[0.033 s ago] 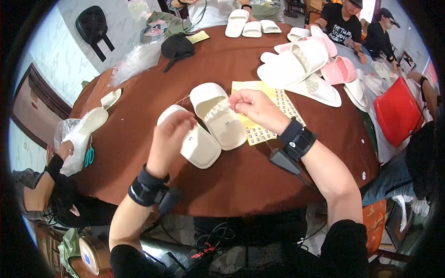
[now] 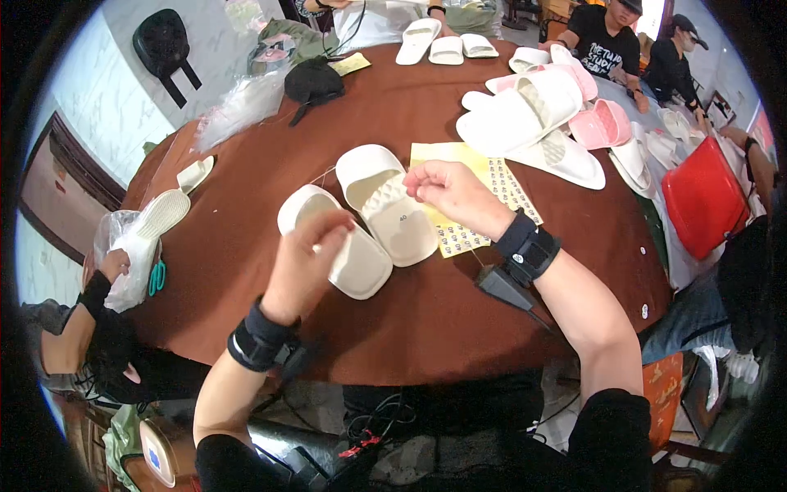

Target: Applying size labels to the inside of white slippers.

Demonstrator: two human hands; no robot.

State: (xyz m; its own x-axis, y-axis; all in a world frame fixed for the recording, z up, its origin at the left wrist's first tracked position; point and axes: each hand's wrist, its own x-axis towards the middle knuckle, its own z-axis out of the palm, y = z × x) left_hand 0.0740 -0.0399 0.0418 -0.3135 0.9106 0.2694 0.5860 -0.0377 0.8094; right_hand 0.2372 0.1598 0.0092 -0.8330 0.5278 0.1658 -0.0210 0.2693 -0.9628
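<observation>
Two cream-white slide slippers lie side by side in front of me, small number stickers on their insoles. Over the left slipper [image 2: 361,262] hovers my left hand [image 2: 305,264], its fingers smeared by motion and partly covering the insole. The right slipper [image 2: 402,230] is angled, its strap at the far end. Beside its strap is my right hand [image 2: 447,187], the fingers curled together in a pinch; what they hold, if anything, is too small to make out. Beneath and beside that hand lie yellow sticker sheets [image 2: 465,239] with rows of small printed labels.
White and pink slippers [image 2: 500,123] are piled at the far right of the brown-covered table [image 2: 459,320]. A black cap [image 2: 314,80] and clear plastic bags [image 2: 238,111] lie at the back left. Teal scissors [image 2: 157,278] rest near a co-worker's hand [image 2: 115,263]. A red chair [image 2: 703,197] stands at right.
My left hand has shifted slightly down and right, and its fingers have moved toward the insole, uncovering more of the left slipper's strap. My right hand stays almost in place.
</observation>
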